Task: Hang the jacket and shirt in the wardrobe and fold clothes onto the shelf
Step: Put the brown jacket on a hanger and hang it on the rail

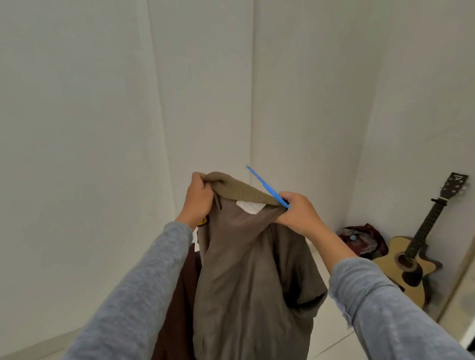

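A grey-brown short-sleeved shirt [251,275] with a ribbed olive collar hangs in front of me, held up by that collar. My left hand [198,198] grips the collar's left end. My right hand [297,212] grips the collar's right end together with a blue plastic hanger [266,186], whose arm sticks up and to the left behind the collar. A white label shows inside the neck. A dark brown garment [177,308] hangs lower left, partly behind the shirt. No wardrobe or shelf is in view.
Plain white walls meet in a corner straight ahead. An acoustic guitar [415,258] leans against the right wall. Beside it on the pale tiled floor lies a dark red bag [364,238]. A frame edge runs along the far right.
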A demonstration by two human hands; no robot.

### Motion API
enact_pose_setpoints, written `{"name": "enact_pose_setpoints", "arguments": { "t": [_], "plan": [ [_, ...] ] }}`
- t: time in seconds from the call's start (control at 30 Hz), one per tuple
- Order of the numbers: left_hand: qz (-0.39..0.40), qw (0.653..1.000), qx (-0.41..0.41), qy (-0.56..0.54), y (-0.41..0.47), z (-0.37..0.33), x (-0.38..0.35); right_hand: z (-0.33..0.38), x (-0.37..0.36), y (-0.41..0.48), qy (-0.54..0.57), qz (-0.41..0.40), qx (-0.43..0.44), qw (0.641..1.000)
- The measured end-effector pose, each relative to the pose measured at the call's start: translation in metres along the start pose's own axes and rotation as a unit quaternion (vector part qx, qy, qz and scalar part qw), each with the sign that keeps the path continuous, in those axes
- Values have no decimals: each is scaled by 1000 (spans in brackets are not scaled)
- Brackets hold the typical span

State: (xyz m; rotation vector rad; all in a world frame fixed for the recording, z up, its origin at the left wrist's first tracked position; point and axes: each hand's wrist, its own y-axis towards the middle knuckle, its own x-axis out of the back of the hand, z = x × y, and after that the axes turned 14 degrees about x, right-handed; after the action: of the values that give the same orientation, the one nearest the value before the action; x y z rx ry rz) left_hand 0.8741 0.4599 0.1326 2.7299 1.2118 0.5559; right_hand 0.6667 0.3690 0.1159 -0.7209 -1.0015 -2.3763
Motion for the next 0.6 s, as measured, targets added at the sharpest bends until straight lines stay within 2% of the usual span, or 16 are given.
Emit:
{"name": "enact_pose_setpoints", "arguments": {
  "t": [0.13,0.23,0.37,0.5,0.6],
  "plan": [
    [18,998,-41,35,-4,-29,4,8,2,-9,84,118,-47,988],
    [13,997,-55,61,-4,-38,10,11,-7,-16,149,149,-79,974],
    [32,994,-32,104,-4,-24,27,11,-8,-16,254,52,-122,958],
    [66,963,2,260,-9,-1,40,20,-6,-6,231,-97,-117,961],
    [64,934,-16,350,-19,22,41,20,-13,0,234,-190,-139,943]
  ]
}}
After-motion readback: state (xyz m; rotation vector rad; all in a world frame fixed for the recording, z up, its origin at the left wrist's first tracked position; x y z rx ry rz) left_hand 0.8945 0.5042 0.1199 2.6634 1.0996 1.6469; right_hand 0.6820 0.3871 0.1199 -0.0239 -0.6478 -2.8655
